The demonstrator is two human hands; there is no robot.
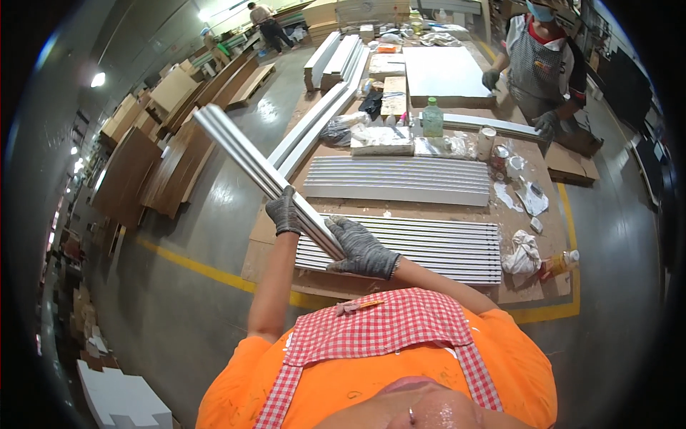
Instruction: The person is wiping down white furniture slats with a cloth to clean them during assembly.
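Amber liquid was contained in a clear bottle (559, 265) near the right edge of the worktop (261, 254); 1 green bottle (432, 119) was placed farther back. A grooved white strip (243, 152) was held aslant overhead, gripped by the curled fingers of the left hand (284, 211) and right hand (364, 248).

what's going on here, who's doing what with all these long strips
Someone in an orange top holds a long grooved strip at a slant over the worktable, the gloved left hand around it and the gloved right hand at its near end. Two sets of grooved strips lie side by side below and beyond. Across the table, a masked co-worker stands beside a white panel.
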